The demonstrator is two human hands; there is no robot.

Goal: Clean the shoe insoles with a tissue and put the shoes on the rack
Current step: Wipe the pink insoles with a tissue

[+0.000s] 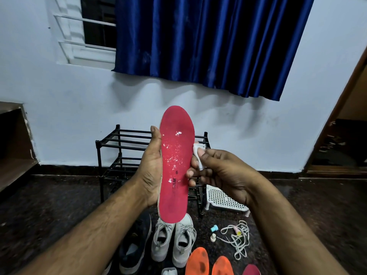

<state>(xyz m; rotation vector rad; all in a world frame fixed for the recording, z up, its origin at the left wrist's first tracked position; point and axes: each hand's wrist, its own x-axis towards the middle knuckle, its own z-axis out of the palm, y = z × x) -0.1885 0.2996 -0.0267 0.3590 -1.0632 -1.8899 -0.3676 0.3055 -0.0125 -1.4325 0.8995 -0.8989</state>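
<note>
Hands around upright, toe-up insole

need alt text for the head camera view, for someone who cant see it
A person's left hand holds a red foam insole upright, speckled with white bits, while the right hand presses a small white tissue to its edge. Behind stands a black metal shoe rack; on the dark floor below lie grey lace-up sneakers and orange insoles.
</note>
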